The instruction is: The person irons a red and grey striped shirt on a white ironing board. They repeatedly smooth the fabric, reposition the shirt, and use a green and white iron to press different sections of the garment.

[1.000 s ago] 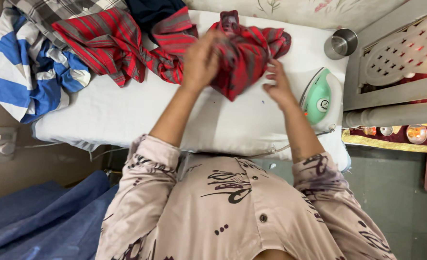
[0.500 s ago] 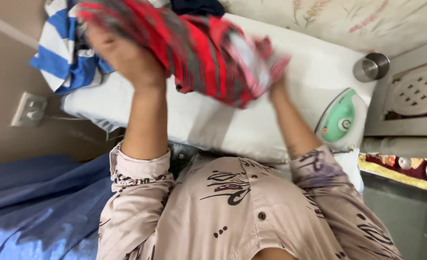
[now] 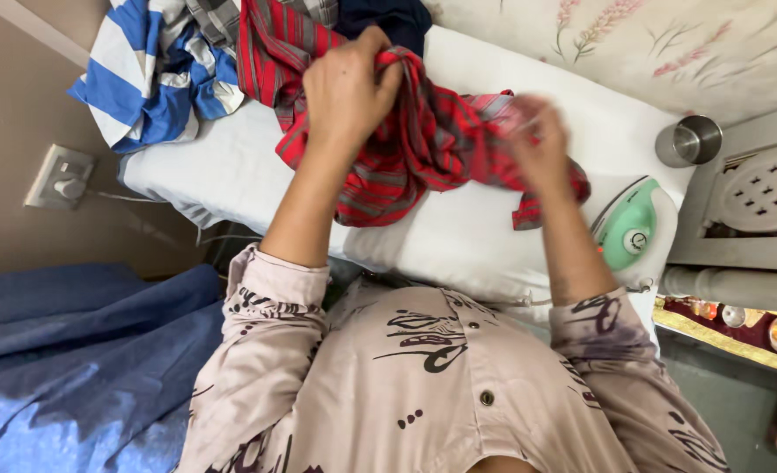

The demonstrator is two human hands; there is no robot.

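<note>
Both hands are in the red striped cloth (image 3: 406,158), a soft woven piece with grey and dark lines, crumpled into loose folds over the white padded ironing board (image 3: 458,236). The left hand (image 3: 346,88) has its grip pinched shut on a bunched edge, lifting it above the board. The right hand (image 3: 541,144) is blurred, its fingers curled into the fabric near the other end; it seems to clutch the cloth. A limp tail of the cloth hangs just beside the mint-green and white iron (image 3: 635,232), which lies smooth and rounded at the board's right end. Behind it stands a shiny steel cup (image 3: 689,140). A blue and white striped garment (image 3: 147,74) slumps at the far left corner.
</note>
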